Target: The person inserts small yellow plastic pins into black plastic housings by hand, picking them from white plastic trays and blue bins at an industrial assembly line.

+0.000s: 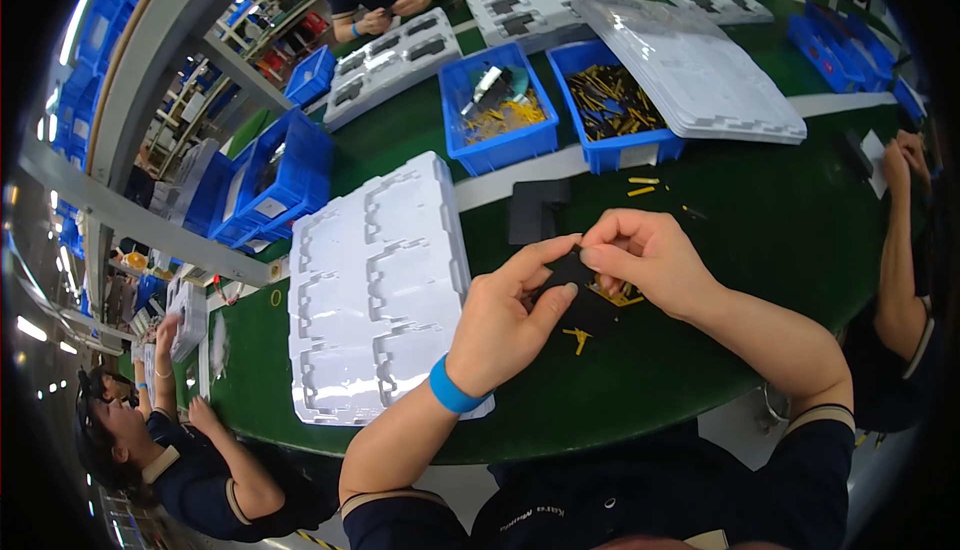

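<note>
A big table (620,405) with a green top and pale stripes fills the middle of the room. The floor (740,417) under it is grey. On the left stand a thick grey post (150,60) and a grey bar (130,212). Past them are full shelves (285,35), and a long white light (80,15) shines.

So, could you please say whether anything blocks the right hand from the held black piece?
Nothing visible does: the right hand is at the upper edge of the black piece, held in the left hand.
</note>
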Demonstrator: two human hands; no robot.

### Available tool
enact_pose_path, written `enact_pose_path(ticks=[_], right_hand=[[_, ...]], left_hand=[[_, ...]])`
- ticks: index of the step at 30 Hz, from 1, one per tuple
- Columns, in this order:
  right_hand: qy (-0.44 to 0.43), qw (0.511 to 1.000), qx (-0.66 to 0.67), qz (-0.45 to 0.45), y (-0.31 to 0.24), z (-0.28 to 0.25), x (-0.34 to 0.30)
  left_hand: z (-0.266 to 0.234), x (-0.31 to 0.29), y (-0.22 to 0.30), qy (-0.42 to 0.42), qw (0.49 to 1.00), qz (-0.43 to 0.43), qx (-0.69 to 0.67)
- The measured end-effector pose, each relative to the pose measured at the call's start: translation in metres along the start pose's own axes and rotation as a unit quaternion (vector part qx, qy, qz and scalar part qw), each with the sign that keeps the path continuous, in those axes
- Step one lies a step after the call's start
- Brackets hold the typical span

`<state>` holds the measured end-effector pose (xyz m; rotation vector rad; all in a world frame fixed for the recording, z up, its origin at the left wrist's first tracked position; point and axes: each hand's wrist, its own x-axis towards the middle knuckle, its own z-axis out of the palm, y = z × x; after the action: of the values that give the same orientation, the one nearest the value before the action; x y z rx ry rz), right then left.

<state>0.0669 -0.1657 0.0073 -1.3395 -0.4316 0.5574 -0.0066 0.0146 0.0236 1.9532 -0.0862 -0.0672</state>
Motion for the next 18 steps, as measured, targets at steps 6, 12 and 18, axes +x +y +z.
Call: enact_pose_path(ticks=[6, 12, 18], right_hand=[[-0.012, 1.000, -0.010, 0.012, 0.009, -0.014, -0.002], [-0.027, 0.997, -0.067, 0.011, 0.006, -0.008, -0.008], [0.012, 0.989, -0.130, -0.067, 0.014, -0.009, -0.007]], left_hand=[[0.002, 0.002, 0.002, -0.035, 0.995, 0.018, -0.095], [0.001, -0.004, 0.000, -0.023, 1.000, 0.018, -0.005], [0.003, 0.003, -0.006, -0.035, 0.997, 0.040, 0.047]])
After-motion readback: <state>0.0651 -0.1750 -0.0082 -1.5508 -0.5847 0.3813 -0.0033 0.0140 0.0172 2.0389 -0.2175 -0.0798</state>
